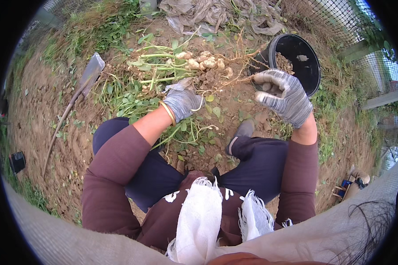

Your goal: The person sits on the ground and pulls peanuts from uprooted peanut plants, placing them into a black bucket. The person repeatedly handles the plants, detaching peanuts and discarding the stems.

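Note:
My left hand (183, 105), in a grey knit glove, is closed at the lower edge of an uprooted peanut plant (157, 66). Its fingers grip stems there, partly hidden by the glove, and a scrap of thin plastic film (182, 84) lies against them. Pale, soil-dusted peanut pods (205, 62) cluster at the plant's base. Thin brown roots (242, 79) stretch rightward toward the bucket. My right hand (283, 96), gloved alike, hovers just before a black bucket (313, 74) with fingers curled and thumb apart; nothing shows between them. Loose peanuts (284, 63) lie inside the tilted bucket.
A long-handled shovel (64, 114) lies on the soil at left. Crumpled plastic sheeting (215, 15) is heaped beyond the plants. Mesh netting (338, 20) borders the right side. Another black container (17, 162) sits far left, and part of a person (356, 182) shows at lower right.

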